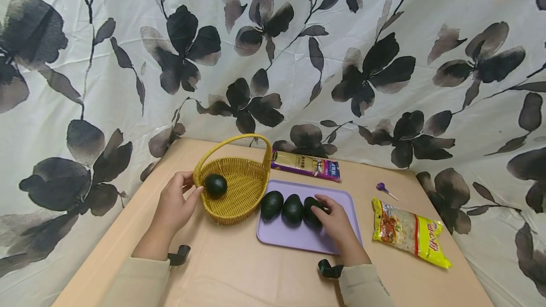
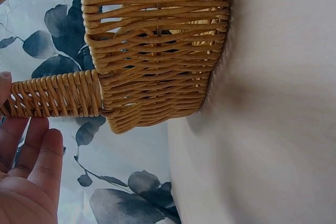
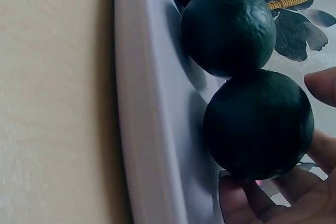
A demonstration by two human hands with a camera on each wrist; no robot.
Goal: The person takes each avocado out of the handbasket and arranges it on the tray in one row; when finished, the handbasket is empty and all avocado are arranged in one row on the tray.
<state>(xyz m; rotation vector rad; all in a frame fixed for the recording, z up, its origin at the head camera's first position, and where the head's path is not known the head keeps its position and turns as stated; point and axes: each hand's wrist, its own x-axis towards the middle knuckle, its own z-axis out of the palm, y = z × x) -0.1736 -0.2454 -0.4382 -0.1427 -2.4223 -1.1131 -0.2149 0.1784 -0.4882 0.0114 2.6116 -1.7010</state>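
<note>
right hand (image 1: 336, 219) touches a smooth, rounded avocado (image 3: 257, 125).

yellow wicker basket (image 1: 243, 213): upright, arched handle raised; handle base between thumb and fingers of left hand (image 1: 174, 206). dark green avocado (image 1: 215, 185): inside basket, toward left wall. left avocado (image 1: 271, 205), middle avocado (image 1: 292, 210), right avocado (image 1: 309, 213): dark green, close row on lilac tray (image 1: 290, 239); right avocado in fingers of right hand (image 1: 338, 221).

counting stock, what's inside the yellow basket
One avocado shows inside the yellow wicker basket, toward its left side. Whatever is directly beneath the fruit is covered.
</note>
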